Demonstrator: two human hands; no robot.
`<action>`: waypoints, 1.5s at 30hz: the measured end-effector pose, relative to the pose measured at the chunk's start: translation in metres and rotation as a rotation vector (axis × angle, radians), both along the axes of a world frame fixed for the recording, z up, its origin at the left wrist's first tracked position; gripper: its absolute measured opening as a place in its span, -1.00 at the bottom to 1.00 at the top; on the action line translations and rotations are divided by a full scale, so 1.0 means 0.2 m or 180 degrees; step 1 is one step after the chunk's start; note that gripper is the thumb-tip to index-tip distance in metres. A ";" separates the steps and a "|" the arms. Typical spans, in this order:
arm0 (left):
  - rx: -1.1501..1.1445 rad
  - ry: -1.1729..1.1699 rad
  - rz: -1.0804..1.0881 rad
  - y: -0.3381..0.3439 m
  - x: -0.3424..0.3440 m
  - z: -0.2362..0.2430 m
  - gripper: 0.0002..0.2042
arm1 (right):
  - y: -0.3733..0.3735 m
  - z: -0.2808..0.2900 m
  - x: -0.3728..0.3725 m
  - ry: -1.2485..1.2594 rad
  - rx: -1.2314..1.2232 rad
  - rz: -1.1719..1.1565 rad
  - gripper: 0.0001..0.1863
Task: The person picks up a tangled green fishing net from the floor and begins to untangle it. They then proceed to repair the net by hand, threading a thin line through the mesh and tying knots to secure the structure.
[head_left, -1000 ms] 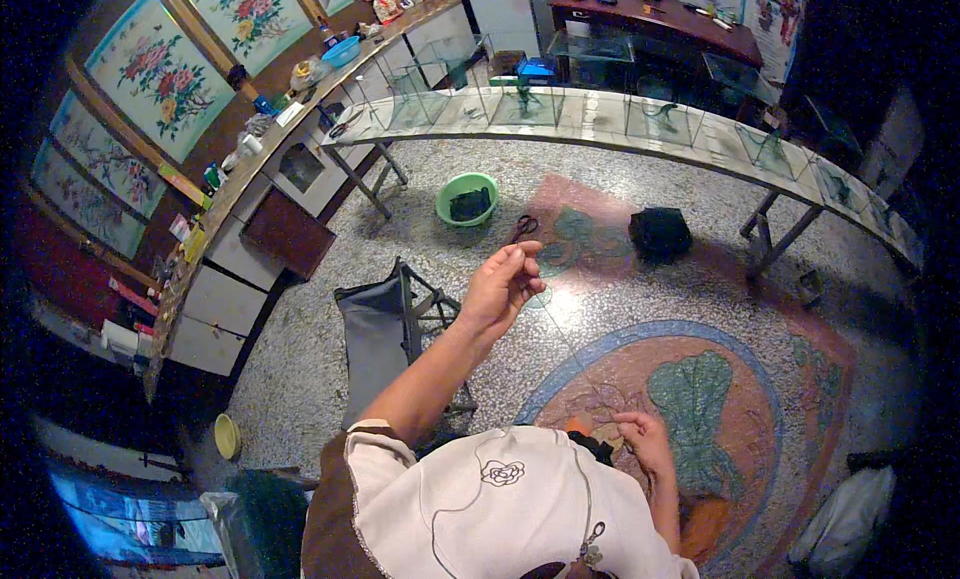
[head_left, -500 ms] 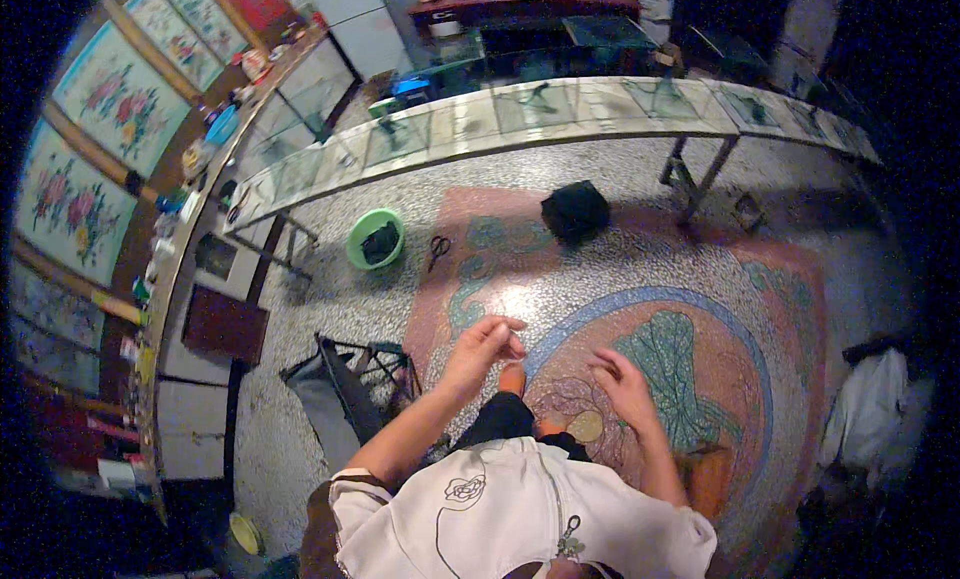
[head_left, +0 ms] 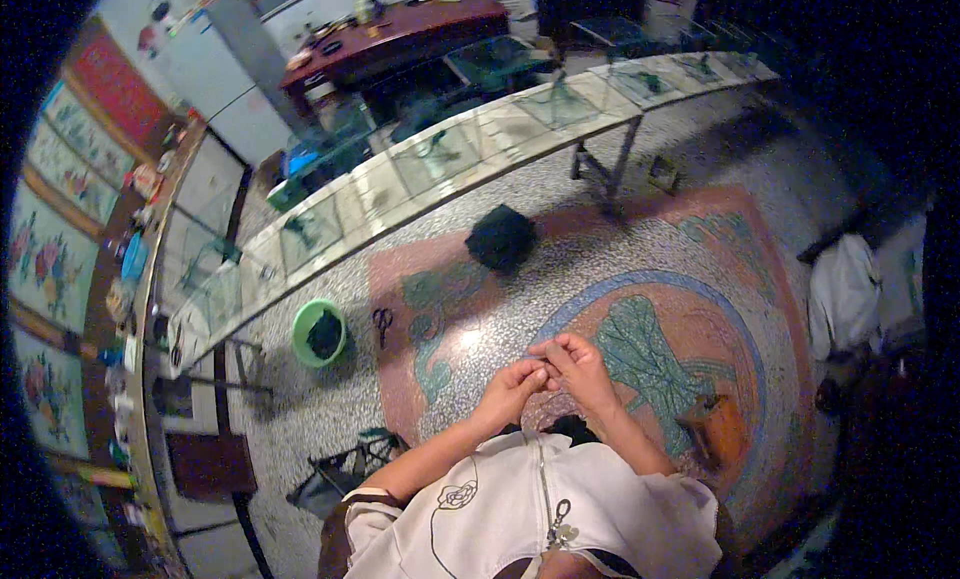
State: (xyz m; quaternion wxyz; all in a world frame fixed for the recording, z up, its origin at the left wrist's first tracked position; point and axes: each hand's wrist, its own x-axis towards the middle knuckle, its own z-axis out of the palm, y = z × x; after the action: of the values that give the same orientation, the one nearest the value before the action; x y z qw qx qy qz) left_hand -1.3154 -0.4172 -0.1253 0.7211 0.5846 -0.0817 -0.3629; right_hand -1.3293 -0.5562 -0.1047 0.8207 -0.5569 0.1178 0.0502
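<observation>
My left hand (head_left: 518,391) and my right hand (head_left: 580,369) meet in front of my white top (head_left: 510,489), fingers pinched together, the right thumb and finger touching the left fingertips. What sits between them is too small to make out. Below and beyond them is the patterned floor with a pink, blue and green design (head_left: 640,339). A pair of dark scissors (head_left: 382,324) lies on the floor to their left, beside a green bowl (head_left: 300,341) holding dark material.
A long bench (head_left: 360,219) carrying several glass panes or tanks crosses ahead. Beneath its front lies a black bundle (head_left: 500,237). A folding chair (head_left: 335,469) is at lower left, a cluttered counter along the left, an orange object (head_left: 715,429) at right, a maroon desk (head_left: 420,29) behind.
My left hand has come down from its raised position and my right hand has moved up to meet it. The view has also turned, shifting and tilting the room.
</observation>
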 end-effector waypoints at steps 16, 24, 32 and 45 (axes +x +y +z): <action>0.0213 -0.0537 -0.0694 -0.64 0.48 -0.09 -0.82 | -0.61 -0.28 0.11 0.0123 -0.0519 -0.0166 -0.85; 0.0288 -0.0534 -0.0637 -1.29 0.77 0.02 -0.82 | -1.27 -0.26 0.37 0.0138 -0.0649 -0.0224 -0.83; 0.0317 -0.0394 -0.0872 -1.89 0.91 -0.03 -0.86 | -1.80 -0.39 0.35 0.0193 -0.0816 -0.0565 -0.80; 0.0256 -0.0737 -0.2306 -2.58 1.15 -0.31 -0.92 | -2.29 -0.51 0.48 0.0678 -0.0341 -0.1478 -0.84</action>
State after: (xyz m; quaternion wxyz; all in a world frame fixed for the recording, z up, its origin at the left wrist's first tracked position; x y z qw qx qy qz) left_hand -1.0847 -0.9336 -0.1870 0.5086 0.5828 -0.3495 -0.5287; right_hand -1.2337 -1.0137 -0.2075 0.7625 -0.5492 0.3306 -0.0875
